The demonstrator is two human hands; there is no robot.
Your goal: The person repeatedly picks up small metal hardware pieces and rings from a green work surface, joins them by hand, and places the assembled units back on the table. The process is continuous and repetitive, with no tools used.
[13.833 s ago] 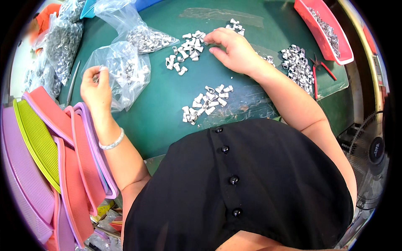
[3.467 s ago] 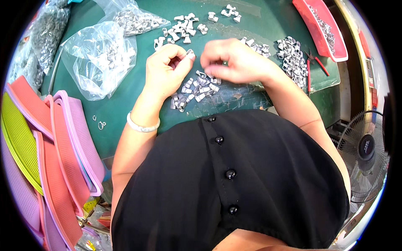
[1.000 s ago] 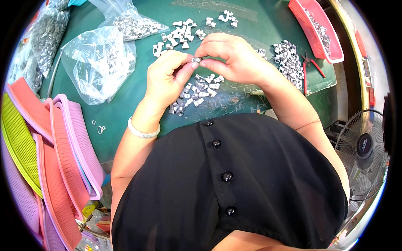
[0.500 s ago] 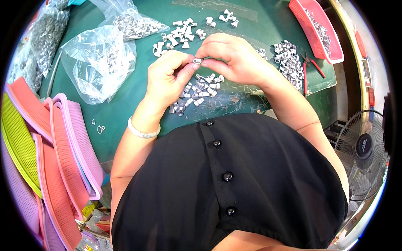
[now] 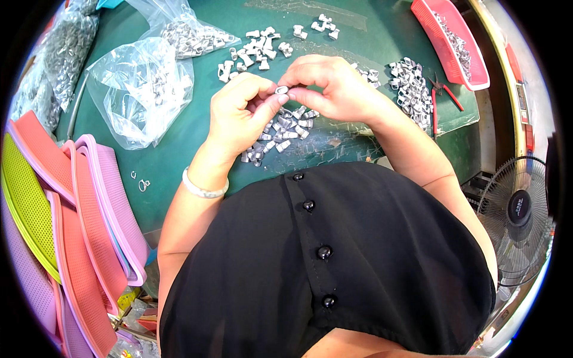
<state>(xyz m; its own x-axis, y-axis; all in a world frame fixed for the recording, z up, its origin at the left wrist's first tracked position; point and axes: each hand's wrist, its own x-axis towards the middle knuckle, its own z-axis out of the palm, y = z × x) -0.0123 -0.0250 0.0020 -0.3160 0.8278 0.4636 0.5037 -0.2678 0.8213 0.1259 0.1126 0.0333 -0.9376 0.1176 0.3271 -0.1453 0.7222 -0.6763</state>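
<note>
Between the fingertips of both hands is a small silver metal part [image 5: 281,90] with an oval opening. My left hand [image 5: 242,113] pinches it between thumb and forefinger; a pale bangle rings that wrist. From the other side my right hand [image 5: 331,86] grips the same piece, its thumb and fingers closed. Just below lies a pile of small metal parts [image 5: 286,131], partly hidden by my left hand. Beyond my hands are scattered pieces of a similar kind [image 5: 259,48] on the green tabletop [image 5: 173,167].
Clear plastic bags [image 5: 140,89] with metal parts lie at left. Stacked pink, purple and green baskets [image 5: 89,221] crowd the lower left. At right are another heap of parts [image 5: 412,89], red-handled pliers [image 5: 435,110], a pink basket [image 5: 477,80] and a fan [image 5: 519,209].
My right hand has dipped slightly toward me, and the held metal part has shifted a little. Both hands still grip it.
</note>
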